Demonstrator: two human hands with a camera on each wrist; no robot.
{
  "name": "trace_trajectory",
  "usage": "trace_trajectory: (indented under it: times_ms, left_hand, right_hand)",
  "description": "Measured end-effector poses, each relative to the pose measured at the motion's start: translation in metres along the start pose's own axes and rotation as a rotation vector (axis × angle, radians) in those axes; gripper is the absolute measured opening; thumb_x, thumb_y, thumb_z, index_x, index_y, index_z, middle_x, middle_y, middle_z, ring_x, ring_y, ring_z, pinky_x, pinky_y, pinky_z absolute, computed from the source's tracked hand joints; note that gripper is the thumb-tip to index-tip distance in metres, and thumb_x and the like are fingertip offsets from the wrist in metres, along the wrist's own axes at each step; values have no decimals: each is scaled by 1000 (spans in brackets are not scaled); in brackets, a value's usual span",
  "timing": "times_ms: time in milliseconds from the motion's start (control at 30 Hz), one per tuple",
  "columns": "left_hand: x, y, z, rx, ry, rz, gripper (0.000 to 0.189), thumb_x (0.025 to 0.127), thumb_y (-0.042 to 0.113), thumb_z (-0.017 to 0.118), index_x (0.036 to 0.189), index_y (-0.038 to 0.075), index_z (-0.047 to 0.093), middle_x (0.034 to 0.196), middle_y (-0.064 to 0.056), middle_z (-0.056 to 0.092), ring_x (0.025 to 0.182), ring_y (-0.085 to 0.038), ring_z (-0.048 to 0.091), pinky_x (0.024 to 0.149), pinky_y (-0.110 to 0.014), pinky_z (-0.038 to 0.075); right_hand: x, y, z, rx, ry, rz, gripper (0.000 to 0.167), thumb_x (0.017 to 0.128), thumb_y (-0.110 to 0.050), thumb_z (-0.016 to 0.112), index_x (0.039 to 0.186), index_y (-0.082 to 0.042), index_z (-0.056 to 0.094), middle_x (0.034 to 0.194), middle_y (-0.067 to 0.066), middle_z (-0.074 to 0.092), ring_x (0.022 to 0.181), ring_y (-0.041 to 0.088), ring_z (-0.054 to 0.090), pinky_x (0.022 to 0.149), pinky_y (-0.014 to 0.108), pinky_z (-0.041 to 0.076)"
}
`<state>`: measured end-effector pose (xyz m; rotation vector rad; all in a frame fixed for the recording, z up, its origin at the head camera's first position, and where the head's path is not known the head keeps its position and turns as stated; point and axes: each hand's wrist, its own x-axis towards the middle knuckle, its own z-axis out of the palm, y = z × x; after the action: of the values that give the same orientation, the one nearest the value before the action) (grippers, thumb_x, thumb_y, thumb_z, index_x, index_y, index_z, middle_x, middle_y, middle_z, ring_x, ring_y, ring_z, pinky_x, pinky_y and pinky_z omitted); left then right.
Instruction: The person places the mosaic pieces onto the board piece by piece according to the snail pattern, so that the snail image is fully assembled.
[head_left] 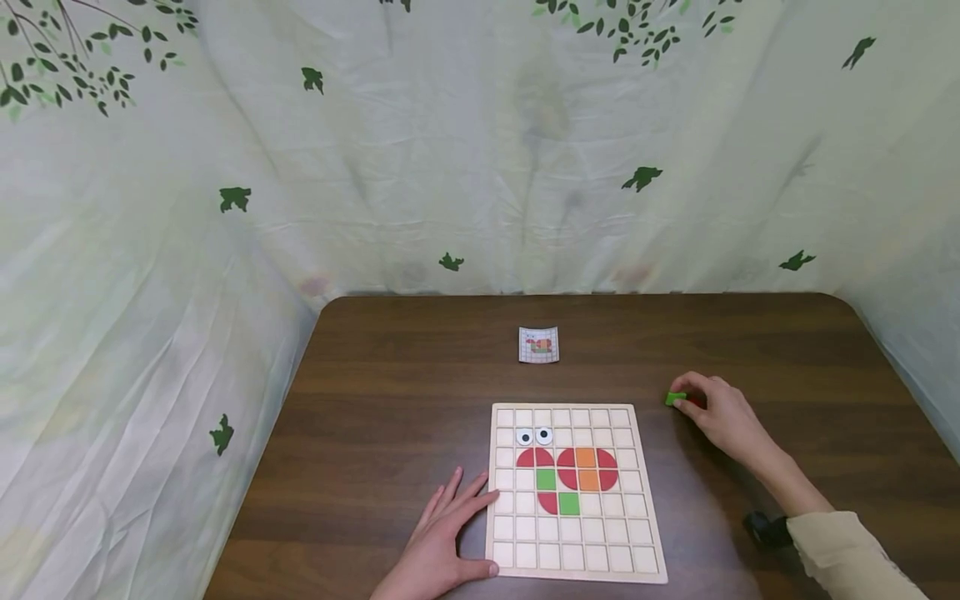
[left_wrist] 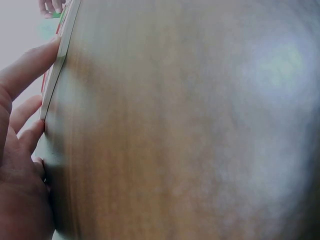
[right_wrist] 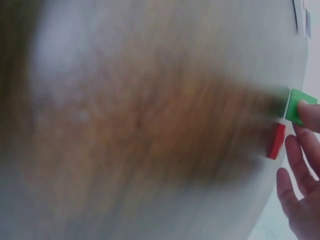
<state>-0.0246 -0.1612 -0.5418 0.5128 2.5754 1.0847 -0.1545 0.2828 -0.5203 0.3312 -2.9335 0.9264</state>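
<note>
A pale wooden grid board [head_left: 576,552] lies on the table, carrying red curved pieces [head_left: 535,457], orange squares [head_left: 586,457], green squares [head_left: 569,503] and two round eye pieces [head_left: 524,437]. Along its left edge rests my left hand [head_left: 444,540], fingers spread, with thumb and fingertips touching the rim. Right of the board, my right hand [head_left: 729,421] pinches a green square block [right_wrist: 298,105] between thumb and finger. A red block [right_wrist: 276,141] lies on the table just beneath that hand, mostly hidden in the head view.
Behind the board lies a small picture card [head_left: 538,345] showing a coloured grid pattern. The dark wooden table [head_left: 405,375] ends at a hanging cloth [head_left: 480,167] printed with leaves and birds. A black band [head_left: 768,530] sits at the right wrist.
</note>
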Motion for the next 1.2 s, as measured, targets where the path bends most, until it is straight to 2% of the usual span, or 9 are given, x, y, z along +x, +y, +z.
trace_trajectory:
  times_ms: [300,533,767,1033,1200]
  left_hand:
    - [0,-1,0,-1,-4,-8,83,68,42,85,143,31,51,157,9,33,149,-30,8,111,-57,8]
    - [1,0,0,-26,-20,-22,81,69,44,85,142,32,51,157,9,32,149,-30,7,111,-62,7]
    - [0,1,0,-20,-15,-15,82,69,42,85,143,31,51,157,9,32,149,-31,8,111,-60,8]
    - [-1,1,1,8,13,12,84,67,39,86,143,29,51,157,8,33,149,-30,9,111,-47,4]
    - [0,0,1,12,8,8,84,67,40,86,143,30,50,157,9,33,149,-28,8,111,-47,4]
  right_hand:
    - [-11,-19,8,77,43,-17,18,88,-8,72,101,-19,65,85,-4,65,70,16,51,59,28,44]
    - [-22,-37,20,125,39,-69,24,85,-6,76,100,-22,66,86,-11,64,73,10,56,64,26,49]
    - [-36,-59,30,210,-55,-63,25,83,-6,77,100,-22,66,86,-12,65,74,5,58,67,25,52]
    - [-52,-83,40,297,-164,-57,23,84,-9,77,98,-24,67,86,-14,64,74,6,57,67,24,52]
    - [-62,-93,49,332,-209,-75,21,84,-10,77,97,-25,68,86,-13,63,74,7,56,66,24,50]
